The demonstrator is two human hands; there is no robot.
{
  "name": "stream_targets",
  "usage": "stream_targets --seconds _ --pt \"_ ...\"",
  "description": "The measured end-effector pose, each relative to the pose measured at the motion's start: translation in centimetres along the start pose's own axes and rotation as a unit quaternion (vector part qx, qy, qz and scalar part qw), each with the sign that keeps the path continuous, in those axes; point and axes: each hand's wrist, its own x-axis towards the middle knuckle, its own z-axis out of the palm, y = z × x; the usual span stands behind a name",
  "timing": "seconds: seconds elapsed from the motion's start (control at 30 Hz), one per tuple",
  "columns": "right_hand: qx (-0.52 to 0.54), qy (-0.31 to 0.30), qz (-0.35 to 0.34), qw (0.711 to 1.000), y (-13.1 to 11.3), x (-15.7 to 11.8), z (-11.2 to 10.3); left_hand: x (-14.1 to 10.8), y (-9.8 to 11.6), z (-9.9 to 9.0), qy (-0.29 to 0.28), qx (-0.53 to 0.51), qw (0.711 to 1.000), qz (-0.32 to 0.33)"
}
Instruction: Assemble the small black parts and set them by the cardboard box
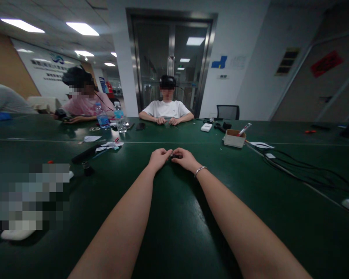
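Small dark object [177,156] inside narrow grip of right hand [185,158], near tips; left hand [158,159] adjoining, grip unclear.

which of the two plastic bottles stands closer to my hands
The white-capped bottle, on the right of the pair in view; the blue-capped bottle stands farther left and farther away.

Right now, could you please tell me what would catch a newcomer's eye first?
Probably the left hand and right hand, close together at a small dark item mid-picture over the green table. Next, the silver bracelet behind the right hand, and the person in white with a dark headset, seated opposite before the glass doors.
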Motion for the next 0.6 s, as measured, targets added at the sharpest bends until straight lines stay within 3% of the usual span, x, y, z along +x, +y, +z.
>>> stream_targets --seconds 0.27,0.4,0.5,0.6 --pt "-0.109 -0.022 -0.037 0.993 -0.5 -0.4 0.3 -0.6 0.8 -0.7 0.032 0.105 0.994 0.015" --pt "-0.234 0.023 -0.067 0.97 -0.9 -0.3 0.1 -0.6 0.8 -1.1 0.054 0.098 0.994 -0.009" --pt "-0.244 0.067 -0.042 0.967 -1.0 -0.3 -0.2 -0.7 0.8 -1.3 0.061 0.055 0.996 -0.031" --pt "-0.207 0.04 0.007 0.978 -0.9 -0.4 -0.8 -0.7 0.9 -1.4 0.055 0.024 0.997 -0.043"
